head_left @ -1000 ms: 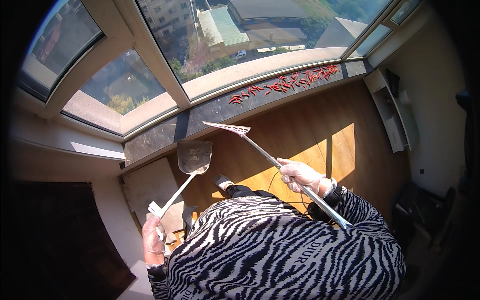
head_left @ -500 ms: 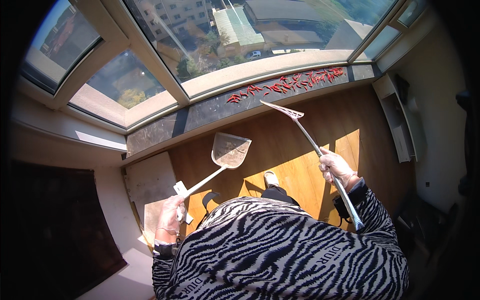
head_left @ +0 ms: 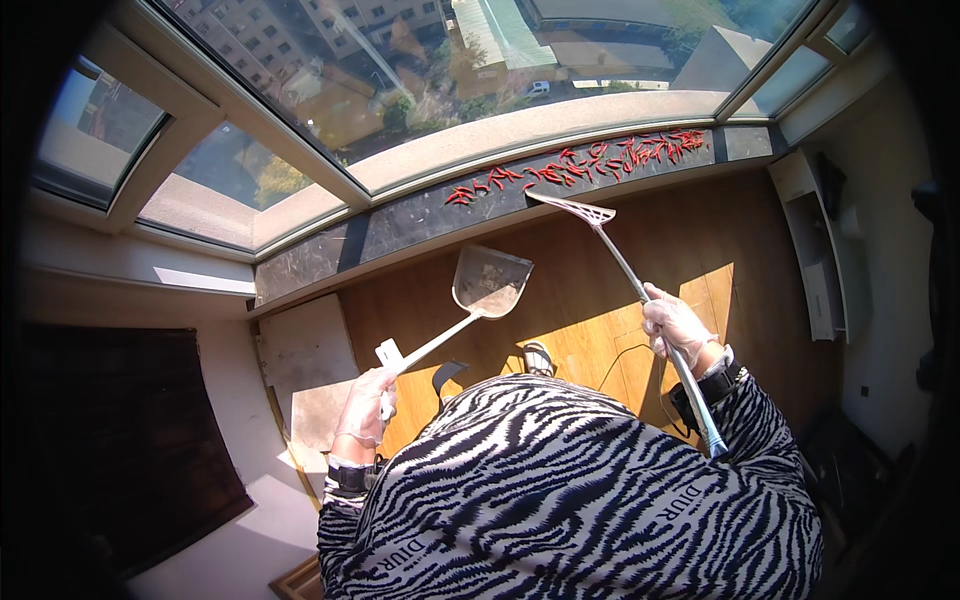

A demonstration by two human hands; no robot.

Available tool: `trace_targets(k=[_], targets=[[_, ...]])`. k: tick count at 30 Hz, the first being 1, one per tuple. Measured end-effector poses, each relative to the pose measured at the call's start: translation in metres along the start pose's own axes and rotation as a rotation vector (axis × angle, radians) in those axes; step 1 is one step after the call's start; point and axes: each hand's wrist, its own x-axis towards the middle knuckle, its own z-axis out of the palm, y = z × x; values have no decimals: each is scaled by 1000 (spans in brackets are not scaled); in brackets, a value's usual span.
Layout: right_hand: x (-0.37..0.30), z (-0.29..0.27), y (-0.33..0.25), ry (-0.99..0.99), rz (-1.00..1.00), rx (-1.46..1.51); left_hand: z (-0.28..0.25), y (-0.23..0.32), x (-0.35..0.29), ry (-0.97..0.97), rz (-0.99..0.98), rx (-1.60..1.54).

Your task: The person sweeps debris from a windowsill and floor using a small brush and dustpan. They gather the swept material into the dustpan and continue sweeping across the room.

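Note:
My left hand [head_left: 362, 408], in a clear plastic glove, is closed around the grip of a white long-handled dustpan [head_left: 432, 343]. The dustpan's dusty pan [head_left: 497, 280] hangs over the wooden floor. In the same kind of glove, my right hand [head_left: 672, 322] grips the grey pole of a floor squeegee [head_left: 620, 257]. Its pale, triangular openwork head [head_left: 580, 208] points toward the window sill, and its tip overlaps the sill's front edge in view; whether they touch I cannot tell. Red chili peppers [head_left: 600, 165] lie scattered along the dark stone sill [head_left: 400, 222].
Large windows [head_left: 440, 70] rise behind the sill. A white shelf unit [head_left: 808, 245] stands at the right. A pale board [head_left: 305, 350] lies left of the wooden floor [head_left: 580, 310]. One shoe [head_left: 537, 358] shows below me, with a thin cord [head_left: 622, 354] nearby.
The dustpan has moved right and slightly toward the sill, along with my left hand. The squeegee head is slightly farther right. My view has shifted a little.

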Motion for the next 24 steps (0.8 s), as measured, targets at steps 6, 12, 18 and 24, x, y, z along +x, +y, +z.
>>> trace_targets(k=[6,12,18,24], targets=[[10,-3,-7,-55,25,-12,27,13,-1,-43,48,16],[4,14,-11,-6,28,-101,27,12,6,-14,39,54],[2,28,-16,-98,49,-296,22,19,7,-29,91,68],[-18,35,-16,-209,193,-233,0,18,19,3,94,48]])
